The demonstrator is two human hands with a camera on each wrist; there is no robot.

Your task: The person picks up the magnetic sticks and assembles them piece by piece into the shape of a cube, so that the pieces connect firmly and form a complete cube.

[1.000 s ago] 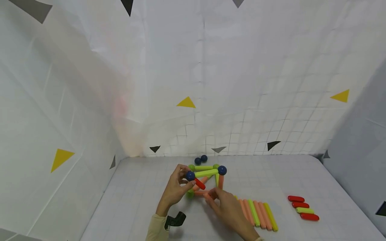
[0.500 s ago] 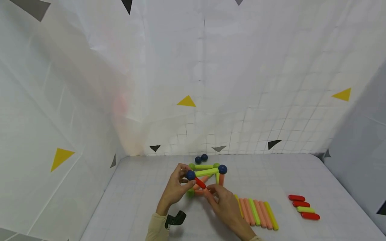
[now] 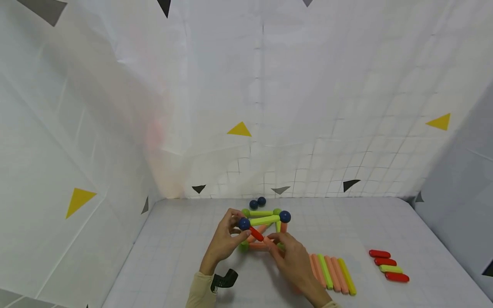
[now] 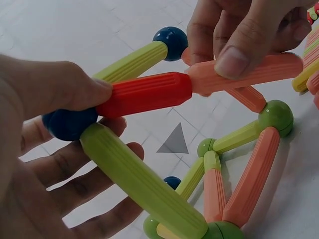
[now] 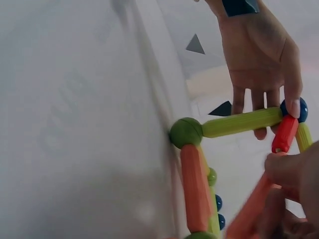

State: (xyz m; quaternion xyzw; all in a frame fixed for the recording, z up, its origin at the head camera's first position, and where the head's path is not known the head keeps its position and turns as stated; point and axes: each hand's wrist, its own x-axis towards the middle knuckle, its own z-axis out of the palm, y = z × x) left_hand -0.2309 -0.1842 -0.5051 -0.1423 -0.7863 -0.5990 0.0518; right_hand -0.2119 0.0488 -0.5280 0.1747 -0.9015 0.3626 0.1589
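Note:
My left hand point(image 3: 223, 239) pinches a dark blue ball point(image 3: 244, 223) at a corner of a ball-and-rod frame, its thumb overlapping the near end of a short red rod point(image 4: 149, 94). That red rod sticks out from the ball. In my right hand point(image 3: 290, 259) is a salmon rod point(image 4: 279, 68), pinched between thumb and fingers. Its tip meets the red rod's free end, nearly in line with it. A yellow-green rod point(image 3: 265, 220) links the held ball to another blue ball point(image 3: 285, 217). Green balls point(image 4: 276, 118) join salmon and yellow-green rods lower in the frame.
Right of the right hand lies a row of salmon, green and yellow rods point(image 3: 334, 273). Farther right are several short rods, mostly red point(image 3: 396, 277). Two loose blue balls point(image 3: 262, 200) sit behind the frame, near the white wall point(image 3: 308, 107). A black device point(image 3: 225, 280) is at the left wrist.
My right hand has brought the salmon rod up from below until its tip meets the red rod, then shifted slightly right. The left hand has stayed nearly still.

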